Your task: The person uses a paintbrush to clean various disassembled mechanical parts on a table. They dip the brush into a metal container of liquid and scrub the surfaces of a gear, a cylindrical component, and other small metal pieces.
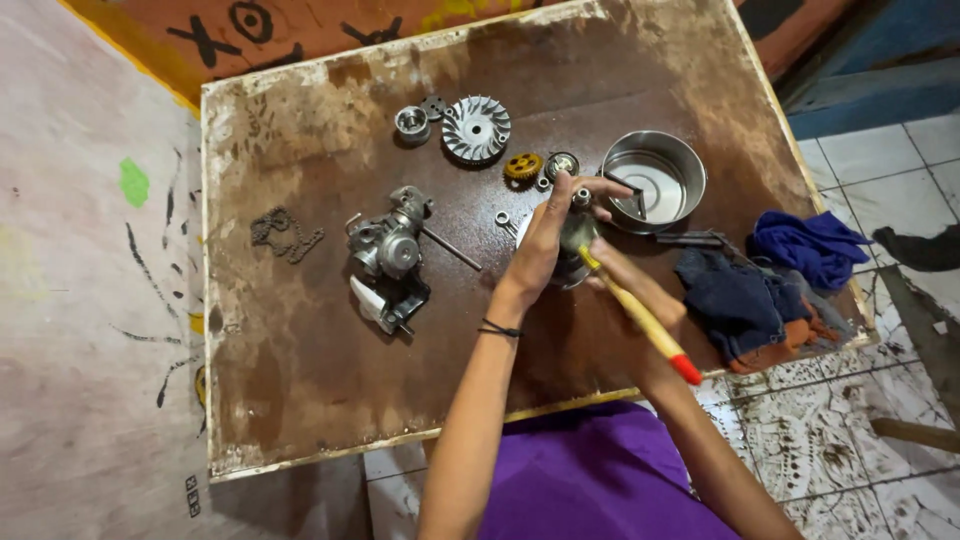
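Stained brown tabletop [300,330] sitting over tiled floor [860,430], its left half lying open. My left grip [548,235] is clasping a metal part [572,232] near the steel bowl [655,175]; my right grip [625,285] is clenching a brush [645,322].

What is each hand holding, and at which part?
Left hand grips a round metal part at its top. Right hand holds a brush mid-handle.

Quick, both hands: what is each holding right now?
Left hand: closed on a round metal part.
Right hand: closed on a yellow, red-tipped brush.
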